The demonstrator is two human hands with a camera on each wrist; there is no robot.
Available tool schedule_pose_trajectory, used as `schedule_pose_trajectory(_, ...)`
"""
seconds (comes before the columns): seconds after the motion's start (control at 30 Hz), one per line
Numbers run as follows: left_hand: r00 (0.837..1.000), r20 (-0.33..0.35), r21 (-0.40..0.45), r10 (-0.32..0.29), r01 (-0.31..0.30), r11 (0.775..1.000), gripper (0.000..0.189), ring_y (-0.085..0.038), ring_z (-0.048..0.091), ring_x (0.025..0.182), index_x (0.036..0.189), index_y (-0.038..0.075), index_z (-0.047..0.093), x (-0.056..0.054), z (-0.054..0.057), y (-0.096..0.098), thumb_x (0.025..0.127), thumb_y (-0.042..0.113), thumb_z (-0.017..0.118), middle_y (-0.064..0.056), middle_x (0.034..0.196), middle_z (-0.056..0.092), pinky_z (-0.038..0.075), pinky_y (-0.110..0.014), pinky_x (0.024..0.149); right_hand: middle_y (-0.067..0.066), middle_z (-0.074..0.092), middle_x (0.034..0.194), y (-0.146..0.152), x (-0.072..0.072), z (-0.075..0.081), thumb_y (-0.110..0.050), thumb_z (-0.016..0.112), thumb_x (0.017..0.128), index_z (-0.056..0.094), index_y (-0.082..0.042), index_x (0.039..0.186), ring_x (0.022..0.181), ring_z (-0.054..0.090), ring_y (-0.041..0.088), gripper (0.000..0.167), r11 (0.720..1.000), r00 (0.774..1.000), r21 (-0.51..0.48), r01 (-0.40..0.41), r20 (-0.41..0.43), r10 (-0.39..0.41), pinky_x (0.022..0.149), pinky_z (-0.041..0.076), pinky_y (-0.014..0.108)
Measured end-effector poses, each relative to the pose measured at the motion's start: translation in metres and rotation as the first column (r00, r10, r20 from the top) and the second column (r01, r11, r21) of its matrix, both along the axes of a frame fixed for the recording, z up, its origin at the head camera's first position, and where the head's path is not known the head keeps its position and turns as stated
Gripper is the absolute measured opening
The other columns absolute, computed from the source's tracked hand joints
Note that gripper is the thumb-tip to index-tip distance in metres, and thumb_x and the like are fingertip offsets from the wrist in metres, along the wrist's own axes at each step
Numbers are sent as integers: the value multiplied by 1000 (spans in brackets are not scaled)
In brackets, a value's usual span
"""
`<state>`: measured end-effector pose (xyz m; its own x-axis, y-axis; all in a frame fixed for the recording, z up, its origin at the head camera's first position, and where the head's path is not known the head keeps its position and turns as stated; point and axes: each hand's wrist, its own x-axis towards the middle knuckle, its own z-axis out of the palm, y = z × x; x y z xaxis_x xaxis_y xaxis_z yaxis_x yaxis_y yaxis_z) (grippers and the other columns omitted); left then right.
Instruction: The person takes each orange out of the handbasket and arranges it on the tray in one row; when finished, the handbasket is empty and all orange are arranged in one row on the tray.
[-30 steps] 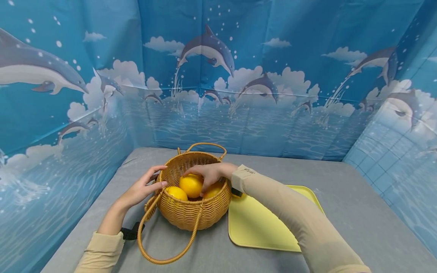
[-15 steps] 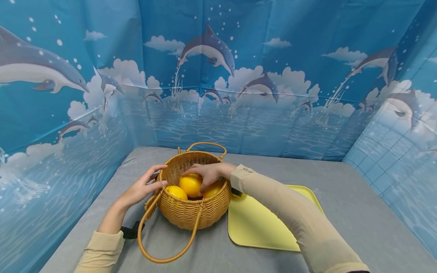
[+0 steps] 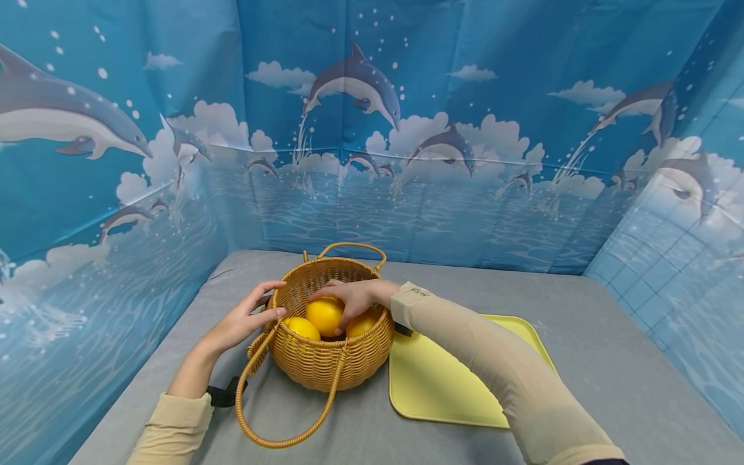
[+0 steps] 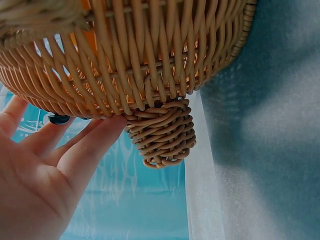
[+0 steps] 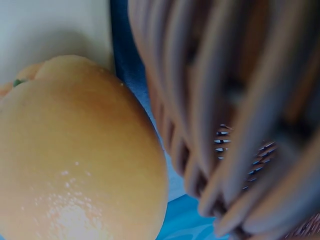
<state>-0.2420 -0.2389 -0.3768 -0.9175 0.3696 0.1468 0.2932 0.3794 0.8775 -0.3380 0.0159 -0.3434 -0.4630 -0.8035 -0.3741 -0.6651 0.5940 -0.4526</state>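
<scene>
A round wicker basket (image 3: 325, 365) stands on the grey surface with several yellow-orange fruits inside. My right hand (image 3: 357, 300) reaches down into it and grips the middle fruit (image 3: 323, 316), thumb on the near side and fingers over the far side. Another fruit (image 3: 303, 329) lies to its left, and a third (image 3: 361, 323) is partly covered by this hand. My left hand (image 3: 238, 323) steadies the basket's left side, fingertips at the rim; its straight fingers touch the wicker in the left wrist view. A large fruit (image 5: 82, 155) with a green stem spot fills much of the right wrist view, outside the basket.
A pale yellow tray (image 3: 442, 387) lies right of the basket, partly under my right forearm. One basket handle (image 3: 279, 445) droops toward me, the other (image 3: 351, 244) stands at the back. Dolphin-printed curtains (image 3: 372, 206) enclose the surface.
Almost nothing differs. My right hand and forearm have shifted very slightly left, and a sliver of yellow below the right wrist has gone out of sight.
</scene>
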Motion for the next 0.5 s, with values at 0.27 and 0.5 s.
schedule_pose_trajectory(0.27,1000,-3,-1,3,-3,1000,52,-48,18,134,142,18,34,0,0,1,96,30,55,-17,152,18,31,-63,97,1,29,141,0,-3,-1,-26,79,76,32,-33,145,115,39,18,84,999,999,30,36,1,-36,91,38,35)
schedule_pose_trajectory(0.5,1000,-1,2,2,-2,1000,52,-47,18,134,142,17,34,0,-1,0,96,30,55,-16,152,17,33,-62,96,0,36,139,0,-3,0,-21,77,78,30,-26,147,111,44,16,83,1000,995,-14,25,101,-24,88,41,30)
